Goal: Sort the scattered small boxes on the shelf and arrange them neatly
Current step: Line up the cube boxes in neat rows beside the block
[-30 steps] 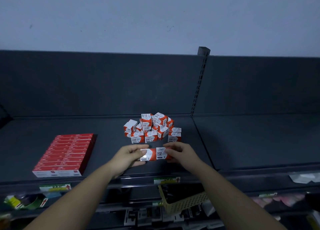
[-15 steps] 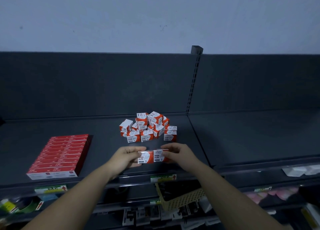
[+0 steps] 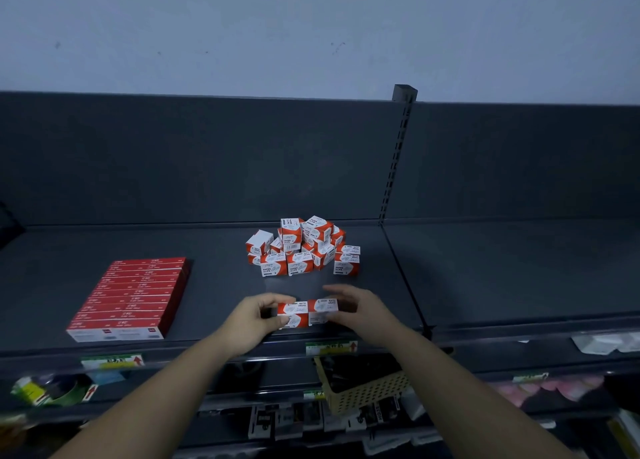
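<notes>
Red-and-white boxes, end to end near the shelf's front edge — left hand and right hand pinch them, likely squaring them.

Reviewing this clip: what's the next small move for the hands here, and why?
Probably press the two paper clip boxes flush at the shelf front and let go: the left hand pinches them, the right hand steadies them side by side, while the pile behind lies jumbled.
</notes>
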A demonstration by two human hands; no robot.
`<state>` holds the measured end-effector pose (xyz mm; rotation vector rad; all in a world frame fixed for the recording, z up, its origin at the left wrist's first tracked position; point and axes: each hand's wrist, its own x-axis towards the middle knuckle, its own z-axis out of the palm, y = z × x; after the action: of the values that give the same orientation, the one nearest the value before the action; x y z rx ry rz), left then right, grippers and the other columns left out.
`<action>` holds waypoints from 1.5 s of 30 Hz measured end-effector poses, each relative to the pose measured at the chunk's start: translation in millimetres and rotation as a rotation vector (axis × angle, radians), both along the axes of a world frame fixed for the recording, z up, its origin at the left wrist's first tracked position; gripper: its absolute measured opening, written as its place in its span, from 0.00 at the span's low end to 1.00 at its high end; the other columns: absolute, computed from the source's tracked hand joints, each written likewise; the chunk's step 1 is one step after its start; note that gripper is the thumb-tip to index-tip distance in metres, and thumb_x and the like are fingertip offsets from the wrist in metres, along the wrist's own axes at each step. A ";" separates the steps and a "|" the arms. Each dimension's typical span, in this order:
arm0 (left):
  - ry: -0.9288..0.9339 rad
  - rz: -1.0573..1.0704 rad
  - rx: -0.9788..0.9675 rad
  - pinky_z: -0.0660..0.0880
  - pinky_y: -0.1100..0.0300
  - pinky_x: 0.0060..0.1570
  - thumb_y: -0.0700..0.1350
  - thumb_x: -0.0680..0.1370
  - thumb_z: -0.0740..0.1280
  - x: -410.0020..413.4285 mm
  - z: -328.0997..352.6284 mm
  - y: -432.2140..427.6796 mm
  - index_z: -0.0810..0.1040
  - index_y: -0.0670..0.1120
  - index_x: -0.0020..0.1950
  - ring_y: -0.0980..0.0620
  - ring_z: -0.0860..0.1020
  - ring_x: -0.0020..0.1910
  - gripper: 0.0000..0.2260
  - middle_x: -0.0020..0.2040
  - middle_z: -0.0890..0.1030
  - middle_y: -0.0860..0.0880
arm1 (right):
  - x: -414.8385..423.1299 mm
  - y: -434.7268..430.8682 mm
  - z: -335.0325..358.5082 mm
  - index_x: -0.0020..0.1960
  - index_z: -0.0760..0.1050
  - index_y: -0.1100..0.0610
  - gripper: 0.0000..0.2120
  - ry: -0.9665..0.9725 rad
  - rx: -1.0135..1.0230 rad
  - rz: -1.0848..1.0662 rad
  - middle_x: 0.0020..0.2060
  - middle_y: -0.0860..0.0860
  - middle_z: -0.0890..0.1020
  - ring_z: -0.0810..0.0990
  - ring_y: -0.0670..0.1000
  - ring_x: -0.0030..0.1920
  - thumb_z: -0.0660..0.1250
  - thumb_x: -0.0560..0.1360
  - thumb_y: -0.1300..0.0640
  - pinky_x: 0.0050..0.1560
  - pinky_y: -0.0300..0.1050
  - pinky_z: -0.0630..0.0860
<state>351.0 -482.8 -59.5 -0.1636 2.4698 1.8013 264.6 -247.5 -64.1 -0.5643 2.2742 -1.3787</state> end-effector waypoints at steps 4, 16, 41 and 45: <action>0.006 -0.039 -0.004 0.76 0.69 0.46 0.33 0.75 0.70 2.5 1.4 0.9 0.80 0.49 0.58 0.59 0.82 0.47 0.15 0.44 0.85 0.55 | 1.9 3.2 1.2 0.59 0.79 0.40 0.16 0.042 0.066 0.045 0.55 0.39 0.83 0.79 0.38 0.57 0.74 0.74 0.52 0.59 0.40 0.77; 0.014 -0.090 -0.010 0.79 0.60 0.53 0.31 0.75 0.70 -5.0 -5.6 4.5 0.81 0.48 0.57 0.50 0.82 0.53 0.15 0.51 0.85 0.46 | 1.7 12.1 6.7 0.56 0.79 0.43 0.12 0.086 0.155 0.075 0.52 0.40 0.83 0.80 0.40 0.53 0.74 0.74 0.53 0.55 0.42 0.80; 0.038 -0.170 -0.004 0.78 0.61 0.52 0.34 0.75 0.72 -16.2 -10.2 11.0 0.81 0.48 0.58 0.51 0.82 0.51 0.15 0.50 0.85 0.47 | -4.0 27.3 3.9 0.54 0.78 0.42 0.11 0.132 0.188 0.066 0.51 0.40 0.82 0.80 0.39 0.52 0.73 0.74 0.53 0.55 0.41 0.79; 0.046 -0.165 -0.008 0.78 0.61 0.51 0.34 0.74 0.72 -15.6 -10.7 11.6 0.81 0.48 0.58 0.53 0.82 0.50 0.15 0.49 0.85 0.46 | -3.3 27.3 3.0 0.55 0.78 0.43 0.11 0.142 0.181 0.072 0.51 0.40 0.82 0.80 0.39 0.52 0.73 0.74 0.52 0.54 0.40 0.80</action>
<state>335.4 -471.2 -70.2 0.0800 2.4403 1.7465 261.3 -220.2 -61.1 -0.6953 2.4331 -1.1165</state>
